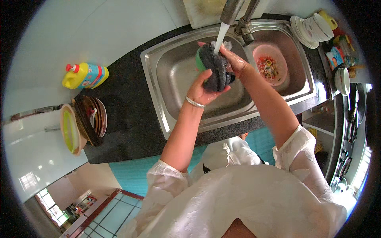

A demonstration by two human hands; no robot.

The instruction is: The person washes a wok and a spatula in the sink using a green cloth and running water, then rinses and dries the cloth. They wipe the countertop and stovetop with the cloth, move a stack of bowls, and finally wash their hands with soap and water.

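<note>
Under the running kitchen faucet (230, 13), a wet dark cloth-like bundle (215, 70) is held between both hands, above the large basin of a steel double sink (169, 89). My left hand (202, 89), with a bangle at its wrist, grips it from below left. My right hand (233, 59) holds its upper right side. Something green (198, 59) shows along the bundle's left edge; whether it is a separate item, I cannot tell. Water falls on the bundle's top. In the small basin sits a pink bowl-shaped strainer (281, 56) holding food scraps.
A yellow detergent bottle (86, 76) and several upright plates (101, 117) beside a round basin (70, 131) stand on the dark counter at left. Stacked white bowls and plates (317, 28) stand right of the sink. A pale board (202, 13) leans behind the faucet.
</note>
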